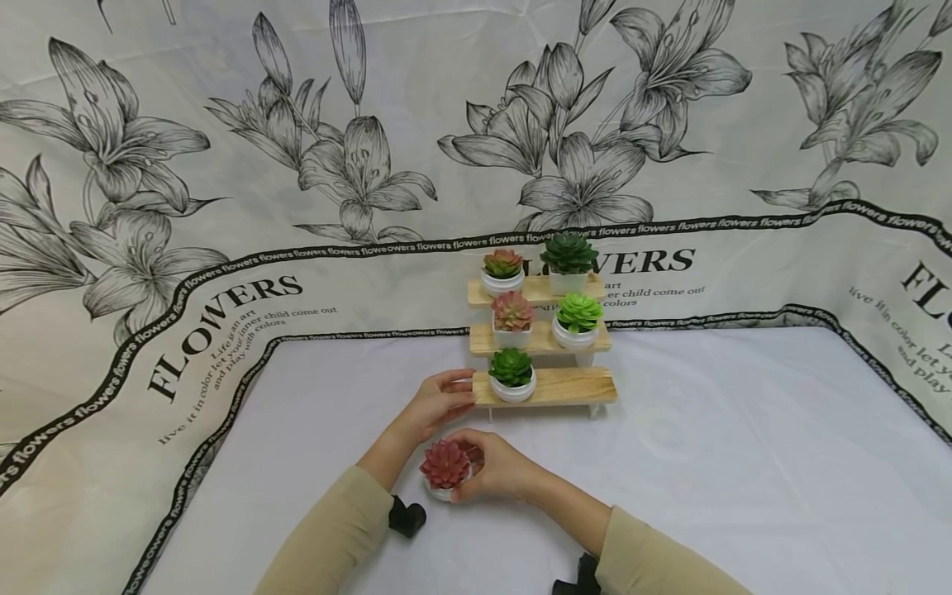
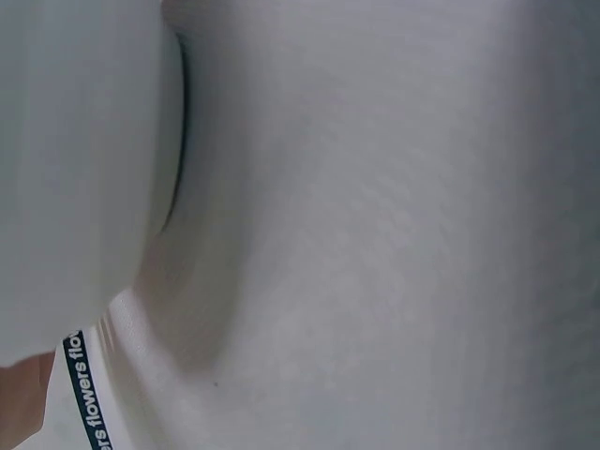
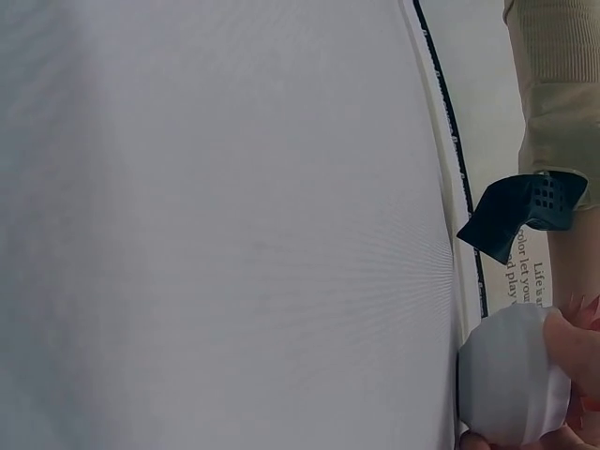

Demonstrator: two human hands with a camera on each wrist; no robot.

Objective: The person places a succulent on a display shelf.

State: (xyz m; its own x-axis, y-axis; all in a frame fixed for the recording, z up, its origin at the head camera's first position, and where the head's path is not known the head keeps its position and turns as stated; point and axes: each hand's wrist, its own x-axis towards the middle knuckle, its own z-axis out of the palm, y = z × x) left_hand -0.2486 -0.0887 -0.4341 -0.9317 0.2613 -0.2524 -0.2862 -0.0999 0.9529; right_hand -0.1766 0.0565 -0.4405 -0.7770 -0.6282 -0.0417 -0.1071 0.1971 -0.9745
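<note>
A dark red succulent in a round white pot [image 1: 445, 465] sits low over the white table, in front of the tiered stand. My right hand [image 1: 494, 465] grips this pot from the right, thumb and fingers around its side. In the right wrist view the white pot [image 3: 511, 375] shows at the lower right, with red leaf tips beside the fingers. My left hand [image 1: 431, 406] reaches to the left end of the lowest wooden shelf [image 1: 573, 386], its extended fingers right at that edge. A green succulent [image 1: 511, 368] in a white pot stands on this shelf, near those fingers.
On the middle shelf [image 1: 541, 339] stand a pink succulent [image 1: 512, 312] and a bright green one [image 1: 578, 314]. The top shelf [image 1: 535, 289] bears a reddish-green succulent [image 1: 502, 264] and a dark green one [image 1: 568, 254]. A flower-printed cloth [image 1: 409, 289] rises behind.
</note>
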